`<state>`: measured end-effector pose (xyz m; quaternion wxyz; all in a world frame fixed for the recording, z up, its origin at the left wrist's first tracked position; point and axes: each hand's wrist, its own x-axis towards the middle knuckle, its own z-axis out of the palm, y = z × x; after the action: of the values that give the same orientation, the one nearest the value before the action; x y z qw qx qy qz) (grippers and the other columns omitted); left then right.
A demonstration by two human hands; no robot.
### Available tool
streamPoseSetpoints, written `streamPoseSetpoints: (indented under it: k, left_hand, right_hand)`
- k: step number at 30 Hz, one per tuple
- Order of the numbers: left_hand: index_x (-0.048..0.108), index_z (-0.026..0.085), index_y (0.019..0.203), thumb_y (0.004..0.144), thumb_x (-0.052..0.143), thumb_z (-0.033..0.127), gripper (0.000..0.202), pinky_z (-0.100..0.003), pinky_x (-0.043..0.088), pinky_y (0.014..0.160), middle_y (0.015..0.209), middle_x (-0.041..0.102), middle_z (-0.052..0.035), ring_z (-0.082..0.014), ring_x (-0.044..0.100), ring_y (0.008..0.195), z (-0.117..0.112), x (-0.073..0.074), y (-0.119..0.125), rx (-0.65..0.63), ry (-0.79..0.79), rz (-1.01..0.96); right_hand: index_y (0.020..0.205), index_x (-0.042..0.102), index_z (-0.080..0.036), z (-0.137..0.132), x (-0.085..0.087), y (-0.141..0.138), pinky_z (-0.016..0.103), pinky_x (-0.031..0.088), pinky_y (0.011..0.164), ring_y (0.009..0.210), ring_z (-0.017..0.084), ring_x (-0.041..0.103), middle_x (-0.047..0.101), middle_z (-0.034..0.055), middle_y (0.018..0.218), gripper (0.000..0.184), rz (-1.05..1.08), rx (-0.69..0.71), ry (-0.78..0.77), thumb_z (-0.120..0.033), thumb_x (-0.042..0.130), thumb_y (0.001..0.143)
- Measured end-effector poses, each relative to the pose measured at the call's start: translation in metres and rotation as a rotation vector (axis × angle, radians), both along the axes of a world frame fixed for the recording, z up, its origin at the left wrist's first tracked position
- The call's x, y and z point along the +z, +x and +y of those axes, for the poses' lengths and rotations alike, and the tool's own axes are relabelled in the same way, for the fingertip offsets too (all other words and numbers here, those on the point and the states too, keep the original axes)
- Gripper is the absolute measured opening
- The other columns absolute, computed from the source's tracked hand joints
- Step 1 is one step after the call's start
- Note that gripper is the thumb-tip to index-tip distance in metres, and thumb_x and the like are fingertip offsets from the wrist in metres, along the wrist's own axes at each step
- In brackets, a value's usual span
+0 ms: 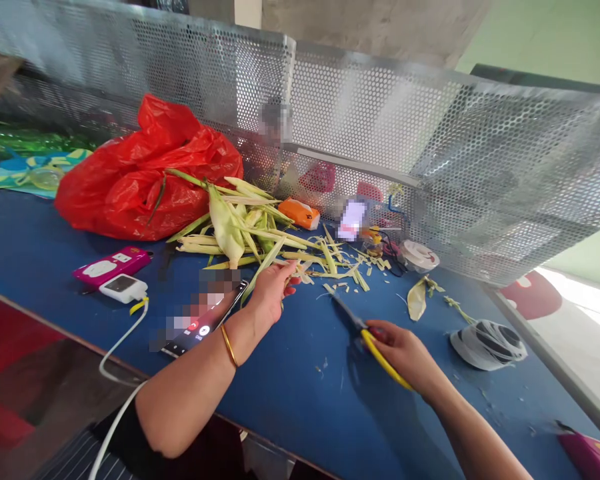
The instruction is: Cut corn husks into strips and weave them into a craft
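My left hand (pixel 273 290), a gold bangle on its wrist, reaches to the near edge of a pile of pale green leaf strips (pixel 245 230) on the blue table (pixel 300 393). Its fingers are pinched on the end of one strip. My right hand (pixel 405 353) is closed round the yellow handles of a pair of scissors (pixel 363 330). The dark blades point up and left, lying low over the table. Cut bits of leaf (pixel 350 267) lie scattered between the pile and the scissors.
A red plastic bag (pixel 145 173) sits behind the pile. A phone (pixel 203 320) lies by my left wrist, with a pink device (pixel 113 263) and a white charger (pixel 123 288) to its left. A perforated metal screen (pixel 380 147) walls the back. A striped white object (pixel 487 343) sits right.
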<state>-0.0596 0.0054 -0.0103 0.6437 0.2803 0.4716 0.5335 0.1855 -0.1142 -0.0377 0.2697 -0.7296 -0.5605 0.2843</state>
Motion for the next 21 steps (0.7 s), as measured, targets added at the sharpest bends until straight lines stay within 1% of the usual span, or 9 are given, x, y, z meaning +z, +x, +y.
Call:
streamPoseSetpoints:
  k: [2,3,6,8,10,12,16,18,21]
  left_hand:
    - [0.067,0.015,0.082,0.070,0.076,0.030,0.022,-0.018,0.038,0.047,0.077,0.067,0.0007,-0.0060,0.059,0.056,0.002,0.000,-0.001,0.057,-0.013,-0.010]
    - [0.066,0.015,0.082,0.070,0.076,0.031,0.022,-0.018,0.038,0.047,0.077,0.067,0.0011,-0.0058,0.058,0.055,0.003,0.001,-0.002,0.080,-0.011,-0.017]
    - [0.065,0.014,0.081,0.070,0.075,0.032,0.024,-0.018,0.037,0.047,0.076,0.066,0.0007,-0.0058,0.057,0.054,0.004,0.001,-0.003,0.134,0.012,-0.027]
    - [0.065,0.014,0.083,0.070,0.074,0.034,0.026,-0.019,0.037,0.047,0.078,0.067,0.0006,-0.0059,0.057,0.055,0.004,0.000,-0.003,0.147,0.051,-0.032]
    - [0.065,0.015,0.085,0.069,0.075,0.036,0.028,-0.019,0.038,0.048,0.079,0.067,0.0007,-0.0060,0.057,0.055,0.003,0.000,-0.004,0.150,0.077,-0.034]
    - [0.066,0.015,0.085,0.068,0.074,0.037,0.030,-0.019,0.036,0.047,0.079,0.067,0.0003,-0.0060,0.057,0.054,0.003,-0.001,-0.005,0.159,0.066,-0.025]
    - [0.065,0.014,0.084,0.070,0.072,0.035,0.026,-0.019,0.035,0.046,0.080,0.067,-0.0009,-0.0053,0.055,0.052,0.003,0.000,-0.004,0.157,0.040,-0.014]
    - [0.066,0.014,0.085,0.071,0.070,0.034,0.025,-0.019,0.035,0.047,0.079,0.067,-0.0011,-0.0058,0.056,0.053,0.002,0.002,-0.003,0.146,0.043,-0.035]
    - [0.066,0.014,0.086,0.071,0.071,0.034,0.026,-0.018,0.035,0.046,0.078,0.067,-0.0011,-0.0064,0.056,0.052,0.000,0.004,0.000,0.125,0.060,-0.051]
  right_hand:
    - [0.110,0.072,-0.019,0.007,0.003,0.004,0.030,0.046,0.060,0.068,0.022,0.063,0.071,0.0033,0.071,0.048,-0.101,-0.143,0.049,-0.051,0.064,0.075]
    - [0.112,0.071,-0.019,0.008,0.004,0.003,0.030,0.045,0.060,0.066,0.021,0.062,0.070,0.0032,0.070,0.050,-0.104,-0.154,0.060,-0.051,0.062,0.076]
    - [0.117,0.069,-0.019,0.013,0.009,-0.018,0.029,0.046,0.061,0.065,0.019,0.061,0.072,0.0022,0.075,0.051,0.007,0.039,0.069,-0.049,0.063,0.077]
    - [0.117,0.070,-0.021,0.022,0.012,-0.039,0.028,0.046,0.065,0.071,0.018,0.062,0.073,0.0014,0.082,0.046,0.004,0.215,0.058,-0.043,0.064,0.077]
    - [0.111,0.072,-0.023,0.038,0.015,-0.055,0.027,0.046,0.067,0.073,0.018,0.064,0.074,0.0003,0.083,0.039,-0.022,0.305,0.024,-0.040,0.064,0.077]
    - [0.101,0.076,-0.024,0.057,0.018,-0.056,0.027,0.046,0.066,0.073,0.020,0.065,0.074,0.0007,0.078,0.033,-0.147,0.183,-0.020,-0.039,0.066,0.074]
    - [0.113,0.071,-0.011,0.073,0.021,-0.026,0.035,0.045,0.070,0.088,0.030,0.066,0.074,0.0150,0.095,0.047,-0.275,-0.072,0.036,-0.040,0.055,0.080]
    - [0.113,0.071,-0.013,0.067,0.019,-0.016,0.032,0.045,0.065,0.078,0.026,0.066,0.074,0.0113,0.086,0.051,-0.248,-0.084,0.038,-0.047,0.054,0.080]
    - [0.117,0.069,-0.014,0.052,0.012,-0.027,0.028,0.042,0.055,0.061,0.019,0.061,0.072,0.0049,0.074,0.059,0.014,0.007,0.066,-0.052,0.060,0.073]
